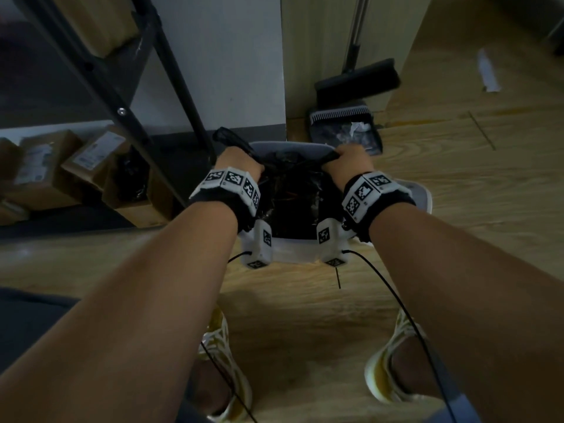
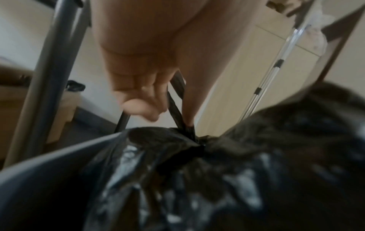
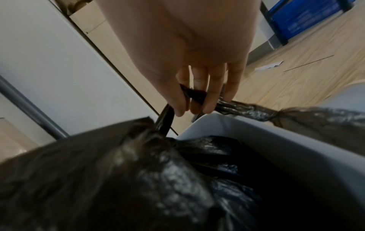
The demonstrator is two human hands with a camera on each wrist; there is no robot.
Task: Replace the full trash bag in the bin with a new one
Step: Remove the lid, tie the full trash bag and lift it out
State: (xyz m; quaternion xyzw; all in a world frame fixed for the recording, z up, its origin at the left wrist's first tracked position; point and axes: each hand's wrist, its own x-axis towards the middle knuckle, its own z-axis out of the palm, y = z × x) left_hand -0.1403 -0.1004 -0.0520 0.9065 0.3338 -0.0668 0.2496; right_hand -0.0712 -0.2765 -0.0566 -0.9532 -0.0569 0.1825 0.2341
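Observation:
A white bin (image 1: 293,250) stands on the wood floor in front of my feet, lined with a full black trash bag (image 1: 293,196). My left hand (image 1: 236,161) grips the bag's left handle strip (image 2: 176,100) at the bin's far left corner. At the far right corner my right hand (image 1: 351,158) curls its fingers (image 3: 207,100) round the bag's right handle strip (image 3: 194,95). Both strips are pulled taut above the crumpled bag (image 3: 138,179), which sits inside the bin's rim (image 3: 247,125).
A black metal shelf frame (image 1: 146,96) with cardboard boxes (image 1: 61,166) stands close on the left. Behind the bin are a white wall panel (image 1: 229,56), a broom (image 1: 357,77) and a dustpan (image 1: 345,129). Wood floor (image 1: 457,166) stretches to the right.

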